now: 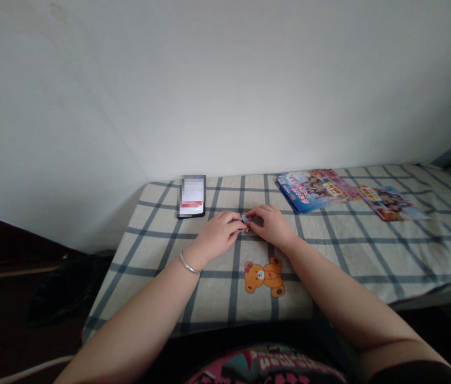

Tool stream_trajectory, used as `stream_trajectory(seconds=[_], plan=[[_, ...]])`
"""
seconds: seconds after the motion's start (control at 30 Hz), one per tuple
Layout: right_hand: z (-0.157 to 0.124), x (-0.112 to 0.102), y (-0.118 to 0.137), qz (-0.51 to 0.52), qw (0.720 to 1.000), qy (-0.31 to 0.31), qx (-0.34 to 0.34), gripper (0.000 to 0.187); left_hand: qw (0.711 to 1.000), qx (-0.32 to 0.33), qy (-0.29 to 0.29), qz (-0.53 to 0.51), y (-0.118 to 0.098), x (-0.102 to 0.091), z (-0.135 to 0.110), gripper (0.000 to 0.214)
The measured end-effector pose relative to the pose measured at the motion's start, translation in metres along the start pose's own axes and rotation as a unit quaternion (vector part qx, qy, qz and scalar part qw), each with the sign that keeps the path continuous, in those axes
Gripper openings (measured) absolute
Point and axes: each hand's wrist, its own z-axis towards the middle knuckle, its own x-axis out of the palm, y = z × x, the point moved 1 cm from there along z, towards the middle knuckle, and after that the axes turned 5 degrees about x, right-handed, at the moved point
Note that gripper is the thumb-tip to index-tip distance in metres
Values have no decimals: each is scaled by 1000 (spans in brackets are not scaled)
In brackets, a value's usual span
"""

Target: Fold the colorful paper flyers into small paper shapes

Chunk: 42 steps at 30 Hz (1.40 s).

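My left hand (219, 233) and my right hand (270, 224) meet at the middle of a checked cloth (369, 250) on a table. Both are closed in a pinch on one small grey object (245, 218) held between their fingertips; it is too small to name. A silver bangle (189, 264) sits on my left wrist. Both forearms rest over the cloth, above a printed orange teddy bear (265, 276).
A phone (191, 196) lies flat at the back left of the cloth. A stack of colourful booklets (315, 189) and one more booklet (391, 202) lie at the back right. A white wall stands behind. Dark floor and a black bag (69, 288) are at the left.
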Motion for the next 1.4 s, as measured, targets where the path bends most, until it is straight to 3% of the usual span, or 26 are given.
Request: stream_trajectory(seconds=[0.23,0.77,1.13,1.27,1.4], plan=[[0,-2,2,18,1000,4,3,14,999,-29,-18,-15,-1,2,0,34],[-2,-3,8,47,998,20,-46,20,984,-127,-104,-63,10,3,0,11],[-4,5,17,-4,1000,-5,-25,32,982,-151,-104,-52,11,5,-1,11],[-4,8,16,-8,999,-18,-25,40,981,-157,-90,-68,13,5,-1,20],[-3,9,15,-20,999,-15,-34,37,984,-147,-80,-59,17,6,-1,26]])
